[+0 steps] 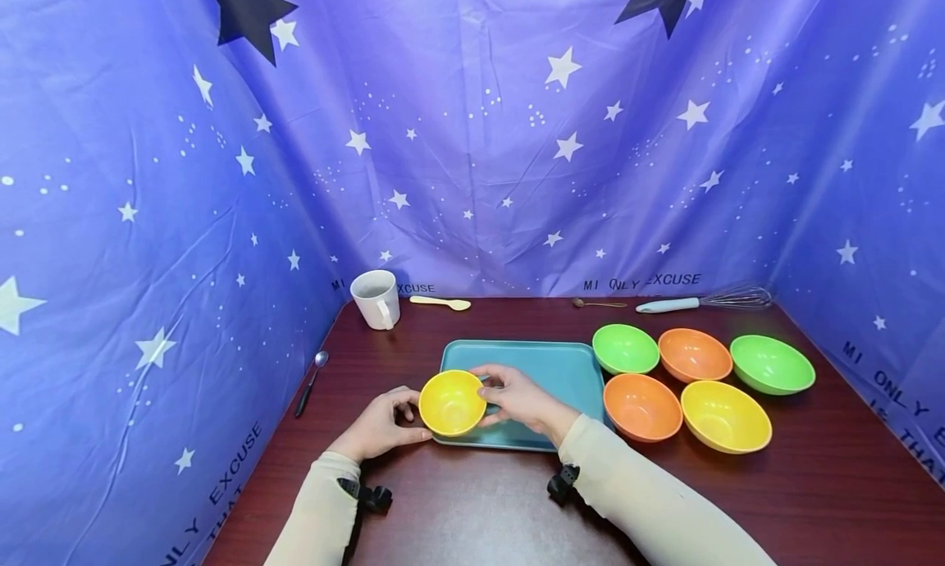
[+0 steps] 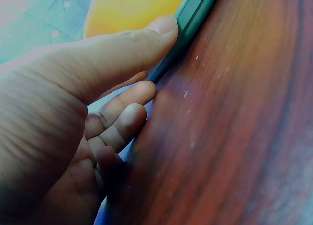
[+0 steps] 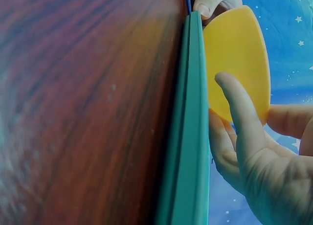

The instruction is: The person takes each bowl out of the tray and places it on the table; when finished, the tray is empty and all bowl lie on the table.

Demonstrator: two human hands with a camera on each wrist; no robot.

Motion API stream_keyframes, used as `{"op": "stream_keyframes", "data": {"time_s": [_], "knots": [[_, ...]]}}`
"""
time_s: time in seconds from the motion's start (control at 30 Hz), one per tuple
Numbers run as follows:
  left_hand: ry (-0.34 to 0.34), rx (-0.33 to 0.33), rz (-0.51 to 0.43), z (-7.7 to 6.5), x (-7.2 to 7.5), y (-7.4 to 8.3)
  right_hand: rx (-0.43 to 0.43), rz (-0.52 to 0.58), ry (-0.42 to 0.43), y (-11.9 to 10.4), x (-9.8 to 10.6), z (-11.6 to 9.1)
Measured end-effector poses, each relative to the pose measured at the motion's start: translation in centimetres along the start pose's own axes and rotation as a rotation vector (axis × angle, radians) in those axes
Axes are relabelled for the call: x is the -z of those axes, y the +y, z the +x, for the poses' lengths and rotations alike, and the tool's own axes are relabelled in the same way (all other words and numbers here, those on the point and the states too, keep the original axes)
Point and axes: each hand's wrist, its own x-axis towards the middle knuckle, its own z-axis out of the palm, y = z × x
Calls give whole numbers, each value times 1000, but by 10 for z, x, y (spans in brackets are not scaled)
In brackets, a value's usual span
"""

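Observation:
A small yellow bowl (image 1: 452, 403) sits over the left end of a teal tray (image 1: 546, 361), its hollow facing up. My right hand (image 1: 520, 402) holds the bowl from the right. In the right wrist view, the thumb (image 3: 239, 105) lies along the bowl's outer wall, with other fingers behind it and at the rim. On the left, my left hand (image 1: 380, 425) is beside the bowl and the tray's near-left corner. Its thumb tip (image 2: 164, 27) overlaps the tray's edge in the left wrist view, and the other fingers are loosely bent below.
Right of the tray stand green bowls (image 1: 625, 349), orange bowls (image 1: 642, 408) and a larger yellow bowl (image 1: 726, 417). Along the back are a white mug (image 1: 376, 299), a cream spoon (image 1: 440, 303), a thin brown spoon (image 1: 598, 303) and a whisk (image 1: 701, 301). A dark-handled spoon (image 1: 311, 383) lies left.

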Motion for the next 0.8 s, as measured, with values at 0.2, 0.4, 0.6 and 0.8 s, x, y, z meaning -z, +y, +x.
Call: {"op": "stream_keyframes", "data": {"time_s": [0.2,0.4,0.6,0.8], "knots": [[-5,-14,-17,-1,0,-1,43,-26,19,-9,4,-6],[-8,-15,-25,-1,0,0,89,-41,29,-22,12,-17],[-16,11,-24,0,1,1,148,-60,67,-35,21,-29],[-10,5,-20,0,0,0,211,-78,70,-52,33,-46]]}}
